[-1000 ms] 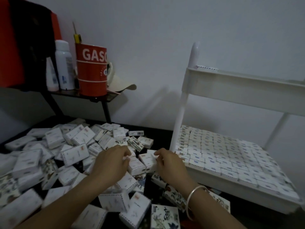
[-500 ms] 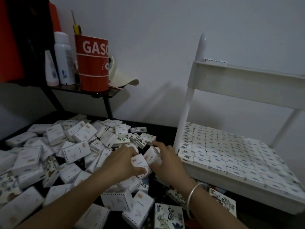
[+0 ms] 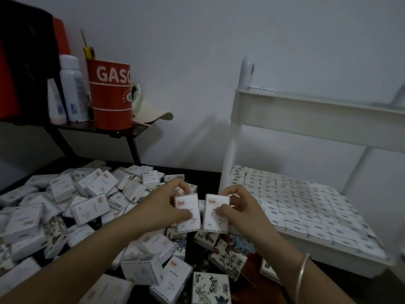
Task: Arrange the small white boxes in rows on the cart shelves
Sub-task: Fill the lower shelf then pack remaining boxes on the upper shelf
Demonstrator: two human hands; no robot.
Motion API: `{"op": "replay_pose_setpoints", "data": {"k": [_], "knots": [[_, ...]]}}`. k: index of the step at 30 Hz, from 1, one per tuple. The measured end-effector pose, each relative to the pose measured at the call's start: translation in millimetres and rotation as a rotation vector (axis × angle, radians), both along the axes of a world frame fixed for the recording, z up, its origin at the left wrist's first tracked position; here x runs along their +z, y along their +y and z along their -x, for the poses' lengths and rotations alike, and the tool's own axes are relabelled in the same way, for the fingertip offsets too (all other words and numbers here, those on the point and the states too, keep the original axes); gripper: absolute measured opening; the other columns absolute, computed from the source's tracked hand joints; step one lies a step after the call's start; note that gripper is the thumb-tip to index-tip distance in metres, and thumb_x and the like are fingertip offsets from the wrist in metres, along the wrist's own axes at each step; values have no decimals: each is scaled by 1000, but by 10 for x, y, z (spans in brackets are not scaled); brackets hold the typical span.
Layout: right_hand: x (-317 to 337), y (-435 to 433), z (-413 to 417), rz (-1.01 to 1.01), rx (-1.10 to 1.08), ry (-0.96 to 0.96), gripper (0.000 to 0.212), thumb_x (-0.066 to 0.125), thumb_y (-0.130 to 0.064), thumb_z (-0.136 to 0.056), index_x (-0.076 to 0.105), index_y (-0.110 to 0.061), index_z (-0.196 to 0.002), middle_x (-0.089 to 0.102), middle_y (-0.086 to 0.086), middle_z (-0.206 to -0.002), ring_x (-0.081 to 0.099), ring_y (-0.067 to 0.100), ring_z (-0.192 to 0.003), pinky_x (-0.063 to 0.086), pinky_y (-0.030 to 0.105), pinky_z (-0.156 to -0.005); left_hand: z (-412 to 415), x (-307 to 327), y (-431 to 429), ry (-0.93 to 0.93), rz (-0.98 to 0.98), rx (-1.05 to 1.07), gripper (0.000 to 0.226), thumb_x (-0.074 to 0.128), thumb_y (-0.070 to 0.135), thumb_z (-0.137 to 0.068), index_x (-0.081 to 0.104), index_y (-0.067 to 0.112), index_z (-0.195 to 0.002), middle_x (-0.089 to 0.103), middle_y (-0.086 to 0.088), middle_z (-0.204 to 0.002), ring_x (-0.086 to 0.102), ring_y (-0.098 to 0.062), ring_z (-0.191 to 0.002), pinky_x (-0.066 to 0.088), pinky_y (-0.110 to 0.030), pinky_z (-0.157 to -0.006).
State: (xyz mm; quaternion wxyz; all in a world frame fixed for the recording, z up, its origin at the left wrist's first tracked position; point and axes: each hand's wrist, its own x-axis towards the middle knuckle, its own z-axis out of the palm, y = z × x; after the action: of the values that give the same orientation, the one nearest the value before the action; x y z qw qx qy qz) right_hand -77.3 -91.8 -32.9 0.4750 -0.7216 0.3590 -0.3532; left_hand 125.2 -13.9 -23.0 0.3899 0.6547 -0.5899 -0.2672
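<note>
Both hands are up over the dark surface (image 3: 202, 174), each with a small white box. The left hand (image 3: 162, 207) pinches one box (image 3: 185, 202) upright, thumb on its face and fingers curled behind. The right hand (image 3: 243, 212) grips a second box (image 3: 213, 204) the same way, and the two sit side by side, almost touching. Below and to the left sprawls the loose pile (image 3: 92, 207) of white boxes, with a few patterned packs (image 3: 210, 288) near the front. On the right stands the white cart (image 3: 231, 150) — its lower shelf (image 3: 306, 245) is packed with neat rows of boxes (image 3: 295, 198), while a single box (image 3: 262, 88) sits on the upper shelf (image 3: 317, 114). A silver bangle (image 3: 303, 275) circles the right wrist, and a red tin (image 3: 110, 93) stands behind.
</note>
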Motion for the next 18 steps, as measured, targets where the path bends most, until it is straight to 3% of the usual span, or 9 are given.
{"op": "replay_pose_setpoints", "data": {"k": [3, 6, 8, 11, 14, 18], "knots": [[205, 29, 175, 99, -12, 24, 23, 68, -17, -82, 55, -36, -82, 71, 5, -86, 66, 21, -76, 51, 23, -59, 104, 309, 17, 34, 44, -63, 31, 73, 14, -78, 58, 39, -89, 70, 15, -93, 67, -2, -75, 53, -16, -58], [513, 56, 361, 223, -52, 54, 20, 70, -21, -81, 55, -34, -84, 70, -6, -73, 59, 4, -64, 42, 9, -51, 227, 694, 16, 25, 90, -111, 24, 70, 13, -82, 60, 33, -91, 72, 11, -96, 66, -4, -67, 53, -19, -58], [770, 64, 484, 277, -72, 47, 19, 71, -23, -79, 55, -32, -84, 69, -7, -71, 54, 7, -57, 40, 12, -49, 321, 971, -2, 11, 126, -139, 24, 71, 14, -82, 60, 32, -94, 72, 12, -96, 67, -7, -70, 56, -21, -62], [1198, 61, 612, 306, -61, -6, 18, 69, -31, -73, 57, -32, -86, 72, 3, -83, 55, 15, -58, 43, 23, -51, 453, 1408, -69, -27, 199, -167, 35, 75, 16, -79, 58, 29, -106, 73, 12, -93, 68, -6, -73, 55, -19, -60], [1612, 4, 672, 373, -84, -91, 15, 68, -27, -75, 59, -27, -87, 73, 2, -75, 52, 3, -49, 38, 16, -45, 560, 1850, -196, -116, 306, -142, 43, 80, 19, -75, 60, 26, -112, 73, 9, -85, 64, 1, -66, 49, -12, -53], [2096, -139, 699, 465, -133, -173, 8, 65, -17, -85, 58, -19, -89, 72, -3, -68, 53, 0, -40, 33, 12, -36, 647, 2418, -414, -268, 418, -84, 26, 79, 27, -75, 70, 30, -99, 70, 18, -85, 62, 12, -71, 45, -6, -57]]}}
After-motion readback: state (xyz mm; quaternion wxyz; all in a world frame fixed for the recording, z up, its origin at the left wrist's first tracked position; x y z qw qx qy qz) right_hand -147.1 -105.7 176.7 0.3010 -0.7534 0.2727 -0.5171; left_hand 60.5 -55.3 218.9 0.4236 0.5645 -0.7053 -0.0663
